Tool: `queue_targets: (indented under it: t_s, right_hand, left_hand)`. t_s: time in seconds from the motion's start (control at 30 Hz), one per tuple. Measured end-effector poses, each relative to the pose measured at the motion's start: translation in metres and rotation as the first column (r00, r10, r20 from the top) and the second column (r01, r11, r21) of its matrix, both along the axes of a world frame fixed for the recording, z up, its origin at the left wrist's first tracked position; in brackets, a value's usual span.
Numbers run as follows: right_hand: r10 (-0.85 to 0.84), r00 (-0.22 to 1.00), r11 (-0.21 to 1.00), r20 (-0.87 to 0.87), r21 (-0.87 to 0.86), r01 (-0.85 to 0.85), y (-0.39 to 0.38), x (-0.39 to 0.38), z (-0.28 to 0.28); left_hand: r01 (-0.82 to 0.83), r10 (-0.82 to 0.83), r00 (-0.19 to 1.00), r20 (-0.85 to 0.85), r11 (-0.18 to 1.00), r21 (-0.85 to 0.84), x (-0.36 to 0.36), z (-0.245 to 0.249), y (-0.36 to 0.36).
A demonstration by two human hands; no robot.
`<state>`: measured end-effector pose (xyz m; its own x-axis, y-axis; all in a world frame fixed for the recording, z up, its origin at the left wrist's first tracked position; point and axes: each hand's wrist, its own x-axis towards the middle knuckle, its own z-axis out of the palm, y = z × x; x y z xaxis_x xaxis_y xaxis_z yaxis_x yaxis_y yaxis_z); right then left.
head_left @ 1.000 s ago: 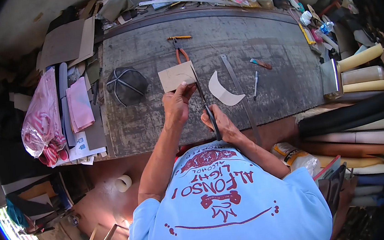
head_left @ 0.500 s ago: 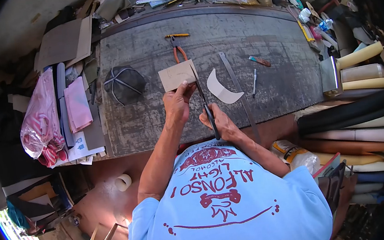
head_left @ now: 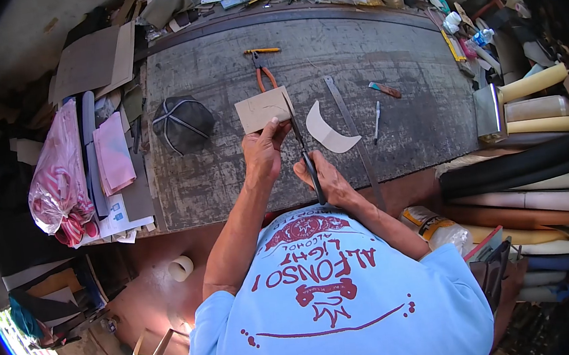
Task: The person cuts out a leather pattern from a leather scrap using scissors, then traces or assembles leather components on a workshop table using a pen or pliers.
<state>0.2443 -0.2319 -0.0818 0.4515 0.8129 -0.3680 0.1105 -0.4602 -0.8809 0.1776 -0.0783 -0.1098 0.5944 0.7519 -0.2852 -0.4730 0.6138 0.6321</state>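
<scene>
My left hand pinches the lower edge of a tan rectangular piece of cardboard, which bears a faint curved line. In my right hand are large scissors with black handles, their blades along the cardboard's right edge. To the right lies a pale crescent-shaped piece, beside a long metal ruler. Orange-handled pliers lie just beyond the cardboard, by a yellow pencil-like tool. A dark round cap crown with light seams rests to the left.
A knife and a pen lie on the worn worktable. Rolls of material are stacked at the right. Pink plastic-wrapped material and sheets crowd the left edge. Clutter lines the back.
Both hands, the cardboard and the scissors stay almost in place. The scissor blades look slightly closer together; the whole view has shifted very little.
</scene>
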Motion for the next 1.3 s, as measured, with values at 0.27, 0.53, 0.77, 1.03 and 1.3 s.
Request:
queue_targets:
  t_s: [0.27,0.53,0.77,1.03,1.3]
  right_hand:
    - [0.055,0.998,0.998,0.041,-0.042,-0.054,0.001,0.003,0.007]
    - [0.042,0.999,0.999,0.005,-0.013,-0.042,0.001,0.004,0.005]
    - [0.003,1.0,1.0,0.003,-0.026,-0.003,0.0,0.006,0.0]
    - [-0.034,0.999,0.998,-0.024,-0.048,0.033,-0.002,0.006,-0.005]
    - [-0.025,0.997,0.994,-0.067,-0.111,0.018,-0.003,0.011,0.001]
  left_hand:
    - [0.006,-0.006,1.0,-0.001,1.0,-0.005,-0.001,-0.001,0.001]
    - [0.017,-0.017,1.0,0.001,1.0,0.003,-0.001,-0.004,0.003]
    - [0.019,-0.019,1.0,-0.009,1.0,0.003,-0.002,-0.004,0.002]
    - [0.03,-0.03,1.0,-0.01,1.0,0.0,-0.001,-0.003,0.001]
    - [0.074,-0.074,0.997,-0.008,0.997,0.011,-0.004,-0.004,0.006]
